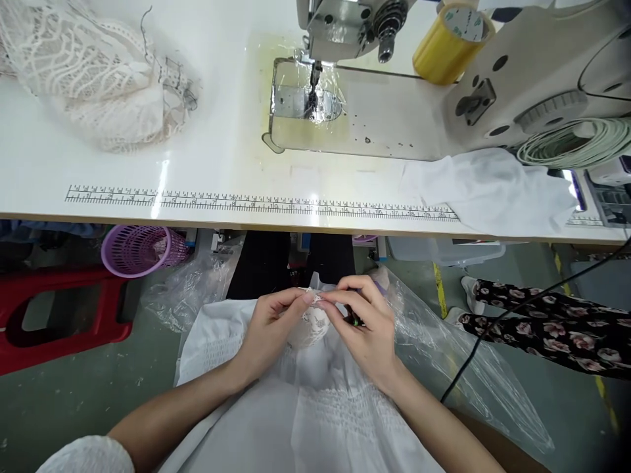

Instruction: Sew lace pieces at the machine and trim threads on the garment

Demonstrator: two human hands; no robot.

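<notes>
Tally by kind, clock from centre of view
Left hand [271, 325] + right hand [367, 325] = 2 (6 o'clock); lace piece [311, 326] ×1 (6 o'clock); sewing machine [404, 112] ×1 (12 to 2 o'clock); tape roll [444, 49] ×1 (1 o'clock); cord coil [552, 152] ×1 (2 o'clock); lace heap [106, 79] ×1 (10 o'clock); red stool [98, 318] ×1 (8 o'clock); shoes [472, 293] ×2 (4 o'clock).

Bright, whitish light washes over the worktop [221, 164], leaving a glare streak at the left of the ruler [296, 205] and glints around the presser foot [313, 89]. The floor [98, 397] is dimmer, darkest near right. Lace [314, 324] detail looks soft.
</notes>
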